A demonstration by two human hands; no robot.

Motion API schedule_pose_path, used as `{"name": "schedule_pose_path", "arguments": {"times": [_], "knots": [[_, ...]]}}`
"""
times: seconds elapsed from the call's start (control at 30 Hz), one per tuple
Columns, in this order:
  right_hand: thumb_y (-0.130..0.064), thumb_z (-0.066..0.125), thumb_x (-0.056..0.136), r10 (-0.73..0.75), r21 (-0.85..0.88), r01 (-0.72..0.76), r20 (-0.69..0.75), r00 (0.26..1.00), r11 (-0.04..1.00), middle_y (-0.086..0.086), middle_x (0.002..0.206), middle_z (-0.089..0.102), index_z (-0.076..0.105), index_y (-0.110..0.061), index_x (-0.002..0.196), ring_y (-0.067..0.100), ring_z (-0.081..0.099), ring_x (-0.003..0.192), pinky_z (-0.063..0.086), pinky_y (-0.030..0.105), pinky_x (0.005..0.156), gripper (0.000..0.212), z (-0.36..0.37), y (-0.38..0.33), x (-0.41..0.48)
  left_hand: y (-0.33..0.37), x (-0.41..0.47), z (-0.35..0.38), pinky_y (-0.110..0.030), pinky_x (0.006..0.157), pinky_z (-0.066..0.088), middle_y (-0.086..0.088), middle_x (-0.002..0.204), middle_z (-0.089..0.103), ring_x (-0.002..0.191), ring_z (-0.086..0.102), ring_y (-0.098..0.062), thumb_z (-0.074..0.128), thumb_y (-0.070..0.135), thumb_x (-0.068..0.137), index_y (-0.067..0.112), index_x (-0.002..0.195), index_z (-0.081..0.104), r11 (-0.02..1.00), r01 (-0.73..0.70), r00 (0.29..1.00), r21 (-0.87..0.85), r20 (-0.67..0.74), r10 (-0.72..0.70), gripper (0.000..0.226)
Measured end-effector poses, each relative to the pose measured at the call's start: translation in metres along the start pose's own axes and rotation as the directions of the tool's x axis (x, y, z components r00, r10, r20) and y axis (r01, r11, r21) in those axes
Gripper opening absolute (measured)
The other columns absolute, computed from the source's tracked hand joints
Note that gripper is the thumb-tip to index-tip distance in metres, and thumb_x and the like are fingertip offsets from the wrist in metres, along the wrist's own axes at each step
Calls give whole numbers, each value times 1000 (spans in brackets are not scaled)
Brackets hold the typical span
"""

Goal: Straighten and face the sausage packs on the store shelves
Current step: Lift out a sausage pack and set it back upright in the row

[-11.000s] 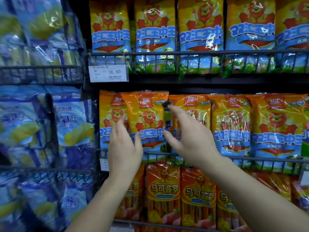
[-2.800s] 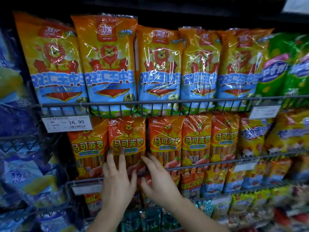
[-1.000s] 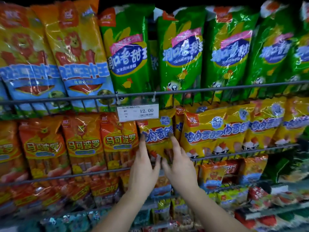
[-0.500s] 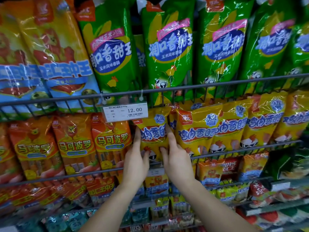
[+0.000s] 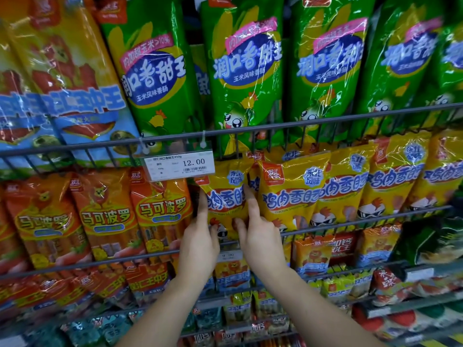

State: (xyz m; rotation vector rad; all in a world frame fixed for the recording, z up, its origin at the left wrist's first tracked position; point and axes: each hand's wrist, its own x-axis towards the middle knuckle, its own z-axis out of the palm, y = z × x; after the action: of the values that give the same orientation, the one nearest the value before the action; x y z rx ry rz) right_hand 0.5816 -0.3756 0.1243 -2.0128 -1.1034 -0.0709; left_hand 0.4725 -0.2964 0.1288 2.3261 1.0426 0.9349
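Bright shop light falls on everything from the front. It makes white shiny streaks on the green packs (image 5: 240,71) (their plastic is very glossy). The gap between two of them is dark. The rail (image 5: 275,125) bends near the edges. The left side and bottom look smeared. The yellow pack (image 5: 225,196) and price tag (image 5: 180,165) in the middle are sharp.
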Motion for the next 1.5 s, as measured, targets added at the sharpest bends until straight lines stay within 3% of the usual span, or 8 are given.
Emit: {"name": "schedule_pose_path", "arguments": {"times": [0.23,0.4,0.6,0.73,0.87,1.07,1.2,1.5], "knots": [[-37,43,103,41,-32,-41,22,999,999,6,83,67,-5,-33,155,31,64,71,46,37,58,71,3,1,-1,-3,-1,3,-13,44,31,3,71,65,55,59,-11,57,19,97,26,157,2,1000,29,1000,-3,6,-29,81],[-33,42,104,42,20,-42,4,999,999,9,79,69,11,-28,155,33,64,68,45,38,56,60,-1,-3,-4,-2,-5,-5,-31,48,50,-2,72,68,55,65,-20,54,25,98,19,153,15,999,30,1000,16,-9,-30,68],[-38,47,101,52,57,-53,15,999,997,-3,66,61,11,-29,152,18,59,52,39,24,41,63,-4,-10,-11,-2,-17,-24,-36,66,59,7,100,71,80,72,-17,57,28,97,22,150,23,999,-20,1000,-38,8,20,63],[-44,46,100,65,64,-63,-34,997,996,2,92,68,11,-33,150,19,66,67,56,40,56,62,-5,-8,-23,-4,-28,-35,-29,71,56,15,100,63,85,68,-12,55,31,97,22,147,27,998,-59,998,-30,29,60,57],[-41,48,100,71,14,-70,-58,996,997,-4,102,68,22,-24,151,17,68,78,57,38,62,59,-16,-11,-39,-4,-36,-39,-26,59,55,12,123,62,85,66,-6,52,40,97,24,149,26,997,-46,997,59,71,42,61],[-39,50,100,114,-16,-117,-116,987,993,-12,119,61,32,-24,147,9,67,82,56,37,63,52,-29,-3,-64,8,-45,-31,-27,82,51,13,133,54,116,57,-9,52,41,96,27,147,31,995,-95,988,-30,118,98,57],[-43,48,100,138,-30,-143,-142,980,989,-14,104,63,31,-31,146,5,62,71,54,34,55,50,-40,9,-82,16,-52,-15,-27,74,49,13,129,55,108,60,-11,52,42,96,29,145,34,986,-137,974,-96,167,151,54],[-40,51,99,198,-16,-203,-166,966,979,-21,104,60,37,-27,144,2,63,86,57,33,64,49,-64,63,-112,30,-75,28,-16,64,47,22,125,50,91,56,3,48,45,97,35,140,35,981,-174,932,-80,307,190,45]]}}
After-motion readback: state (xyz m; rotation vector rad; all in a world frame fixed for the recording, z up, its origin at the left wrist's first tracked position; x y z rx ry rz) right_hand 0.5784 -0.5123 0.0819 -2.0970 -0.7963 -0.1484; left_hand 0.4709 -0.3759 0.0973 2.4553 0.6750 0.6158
